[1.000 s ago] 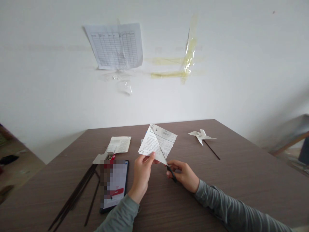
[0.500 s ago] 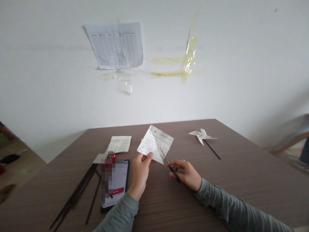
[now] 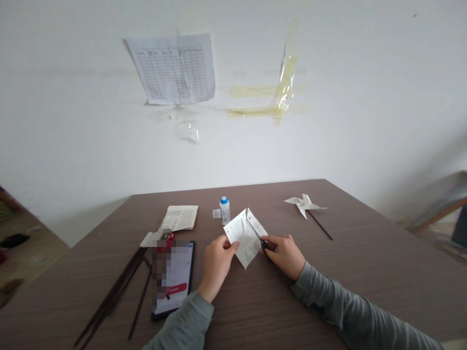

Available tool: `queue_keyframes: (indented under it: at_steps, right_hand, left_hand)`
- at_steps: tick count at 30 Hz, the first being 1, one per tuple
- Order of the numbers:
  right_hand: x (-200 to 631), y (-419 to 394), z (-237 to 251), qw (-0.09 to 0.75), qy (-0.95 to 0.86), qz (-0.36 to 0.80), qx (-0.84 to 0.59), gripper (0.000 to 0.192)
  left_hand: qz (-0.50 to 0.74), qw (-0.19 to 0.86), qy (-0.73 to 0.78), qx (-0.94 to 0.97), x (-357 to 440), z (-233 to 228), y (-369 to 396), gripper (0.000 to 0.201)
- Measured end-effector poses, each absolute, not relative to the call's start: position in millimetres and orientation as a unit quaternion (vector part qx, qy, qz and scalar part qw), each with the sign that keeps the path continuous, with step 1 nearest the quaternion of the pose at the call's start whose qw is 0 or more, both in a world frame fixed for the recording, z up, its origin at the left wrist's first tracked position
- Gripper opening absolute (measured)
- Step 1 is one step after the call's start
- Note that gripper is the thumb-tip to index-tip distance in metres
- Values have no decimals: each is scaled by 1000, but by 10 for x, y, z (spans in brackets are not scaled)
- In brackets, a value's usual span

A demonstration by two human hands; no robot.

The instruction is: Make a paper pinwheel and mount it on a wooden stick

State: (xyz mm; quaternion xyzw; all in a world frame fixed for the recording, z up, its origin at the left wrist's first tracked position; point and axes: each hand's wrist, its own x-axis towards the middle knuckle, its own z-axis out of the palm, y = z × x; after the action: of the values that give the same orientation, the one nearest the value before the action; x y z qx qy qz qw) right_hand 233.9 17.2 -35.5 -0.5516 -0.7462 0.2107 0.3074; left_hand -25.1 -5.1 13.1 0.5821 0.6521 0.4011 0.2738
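A square of printed paper (image 3: 242, 245) is pinched at its left side by my left hand (image 3: 218, 262), held up above the table. My right hand (image 3: 282, 253) is closed round the dark handles of a pair of scissors (image 3: 255, 231). The thin blades lie over the upper right part of the paper and point up and left; I cannot tell whether they are cutting. Just behind the paper stands a white bottle with a blue cap (image 3: 225, 212). A paper pinwheel (image 3: 305, 205) on a dark stick lies farther right.
On the left of the brown table (image 3: 350, 287) lie a phone (image 3: 175, 277), several dark sticks (image 3: 113, 294), a small red and white box (image 3: 166, 238) and a stack of printed pages (image 3: 180, 217). A white wall with a taped sheet (image 3: 178, 70) rises behind the table.
The paper has been turned and brought lower and right, uncovering the bottle behind it. The scissors' blades have moved up onto the paper's upper right part.
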Motion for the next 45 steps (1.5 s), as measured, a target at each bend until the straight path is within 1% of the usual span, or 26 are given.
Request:
queue_keyframes:
  at_steps: [2, 5, 7, 8, 12, 13, 14, 16, 19, 20, 22, 25, 29, 32, 36, 39, 41, 45]
  right_hand:
    - [2326, 157, -334, 284, -751, 199, -562, 30]
    - [2310, 133, -292, 258, -753, 180, -578, 32]
    - [2307, 124, -269, 245, -753, 171, -586, 34]
    - [2307, 123, -262, 240, -754, 168, -588, 34]
    - [2318, 139, -277, 251, -754, 161, -585, 42]
    - [2322, 147, -288, 261, -752, 161, -584, 45]
    - [2325, 154, -299, 273, -748, 162, -583, 47]
    - [2334, 166, -318, 296, -744, 162, -577, 42]
    - [2349, 171, -336, 320, -754, 143, -556, 19]
    - [2353, 170, -339, 323, -760, 131, -549, 14]
    - [2353, 166, -344, 317, -770, 105, -543, 16]
    - [2328, 165, -345, 289, -784, 68, -545, 23]
    - [2264, 178, -321, 248, -790, 39, -559, 28]
    - [2230, 198, -283, 221, -790, 38, -570, 27]
    - [2219, 215, -245, 207, -807, 36, -552, 22]
    - [2214, 207, -247, 184, -817, 27, -545, 26]
    - [2217, 196, -257, 185, -820, 21, -541, 28]
    - [2284, 181, -242, 223, -823, 15, -522, 29]
  left_hand:
    - [371, 255, 665, 596, -229, 141, -66, 8]
    - [294, 196, 686, 636, -210, 153, -88, 9]
    - [252, 148, 702, 649, -206, 149, -101, 4]
    - [242, 129, 708, 652, -206, 141, -105, 10]
    - [254, 80, 694, 669, -225, 60, -90, 63]
    - [264, 69, 686, 675, -232, 36, -80, 70]
    - [272, 59, 678, 681, -238, 13, -71, 74]
    - [275, 46, 663, 695, -242, -22, -59, 69]
    - [245, 65, 646, 720, -222, -51, -64, 41]
    - [237, 77, 642, 726, -210, -59, -70, 33]
    - [236, 89, 634, 731, -188, -74, -84, 27]
    - [242, 85, 624, 738, -174, -96, -93, 29]
    - [229, 82, 614, 751, -179, -92, -87, 34]
    - [224, 87, 616, 751, -172, -64, -90, 34]
    - [207, 84, 621, 751, -155, -32, -105, 36]
    - [196, 76, 623, 753, -157, -29, -110, 36]
    - [190, 74, 624, 754, -166, -33, -108, 35]
    - [195, 79, 620, 755, -177, -34, -104, 35]
